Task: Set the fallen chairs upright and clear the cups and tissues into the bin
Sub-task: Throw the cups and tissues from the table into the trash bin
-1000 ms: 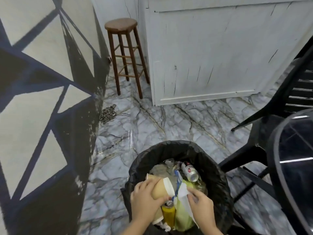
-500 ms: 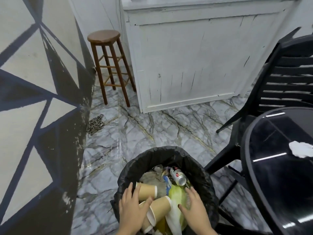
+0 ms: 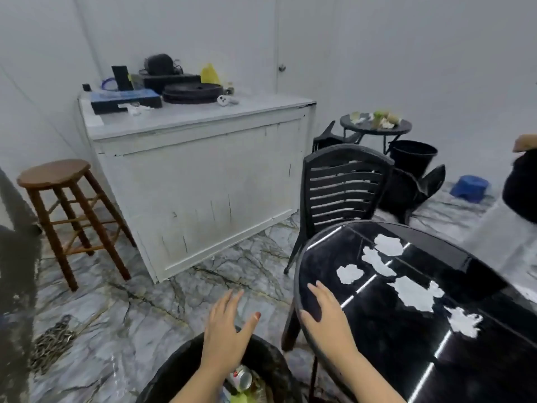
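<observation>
White crumpled tissues [image 3: 412,293] are shown scattered on the black glossy table [image 3: 363,338], right of the bin [image 3: 270,362]. Both hands are empty: left hand [image 3: 225,333] with fingers spread above the bin, right hand [image 3: 327,318] extended over the table's near edge. Tissues are judged light, soft and easily torn; each is best pinched at a raised fold.

Bin [image 3: 270,359]: black liner, open, under left hand [image 3: 225,335]; can and greenish waste visible inside.
Tissues [image 3: 412,292]: six white crumpled pieces, scattered on black tabletop, right of and beyond right hand [image 3: 325,318].
Chair [image 3: 343,184]: black slatted, upright, beyond right hand.
Fallen chair [image 3: 412,187]: black, on floor, far beyond right hand.
</observation>
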A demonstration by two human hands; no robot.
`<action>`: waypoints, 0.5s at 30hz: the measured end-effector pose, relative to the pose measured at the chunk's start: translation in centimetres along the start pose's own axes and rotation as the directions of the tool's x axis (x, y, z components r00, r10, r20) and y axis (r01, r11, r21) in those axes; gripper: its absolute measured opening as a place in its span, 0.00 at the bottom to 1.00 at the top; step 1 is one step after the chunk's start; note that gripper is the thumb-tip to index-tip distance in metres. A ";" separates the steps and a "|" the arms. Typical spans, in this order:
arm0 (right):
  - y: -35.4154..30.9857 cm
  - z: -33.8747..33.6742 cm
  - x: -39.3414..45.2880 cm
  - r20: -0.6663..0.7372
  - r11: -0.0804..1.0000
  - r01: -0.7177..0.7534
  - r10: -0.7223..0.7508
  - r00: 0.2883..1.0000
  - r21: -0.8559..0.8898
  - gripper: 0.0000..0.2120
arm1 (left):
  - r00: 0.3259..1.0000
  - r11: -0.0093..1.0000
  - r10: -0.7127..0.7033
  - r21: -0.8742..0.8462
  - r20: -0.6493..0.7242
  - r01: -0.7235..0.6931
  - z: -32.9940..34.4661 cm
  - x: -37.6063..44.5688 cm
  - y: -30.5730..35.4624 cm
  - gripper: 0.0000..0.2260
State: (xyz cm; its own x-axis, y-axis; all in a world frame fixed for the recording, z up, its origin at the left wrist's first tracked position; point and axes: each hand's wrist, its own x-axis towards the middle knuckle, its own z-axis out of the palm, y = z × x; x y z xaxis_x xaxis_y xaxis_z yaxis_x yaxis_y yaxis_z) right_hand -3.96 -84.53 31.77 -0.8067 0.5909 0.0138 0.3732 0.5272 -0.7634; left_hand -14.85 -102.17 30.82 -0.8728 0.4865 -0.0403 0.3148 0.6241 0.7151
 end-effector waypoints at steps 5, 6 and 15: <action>3.5 -6.6 -0.7 -0.163 0.996 -0.088 0.090 0.982 0.020 0.27 | 0.976 0.976 0.212 -0.062 0.048 -0.209 2.9 1.8 6.3 0.28; 4.4 -7.8 -0.8 -0.191 0.993 -0.116 0.116 0.975 0.014 0.27 | 0.968 0.968 0.245 -0.067 0.059 -0.241 3.7 2.2 7.4 0.32; 12.9 -16.9 -0.2 -0.358 0.950 -0.306 0.308 0.881 0.064 0.29 | 0.907 0.922 0.385 -0.117 0.171 -0.370 12.3 7.2 15.7 0.23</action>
State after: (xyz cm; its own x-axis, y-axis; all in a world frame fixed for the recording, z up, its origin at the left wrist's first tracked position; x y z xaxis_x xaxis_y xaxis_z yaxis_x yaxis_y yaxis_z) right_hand 8.76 -67.56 32.86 -0.4321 0.9018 0.0084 0.5718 0.2811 -0.7707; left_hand -11.59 -81.34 33.15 -0.6060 0.7864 0.1194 0.5692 0.3239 0.7557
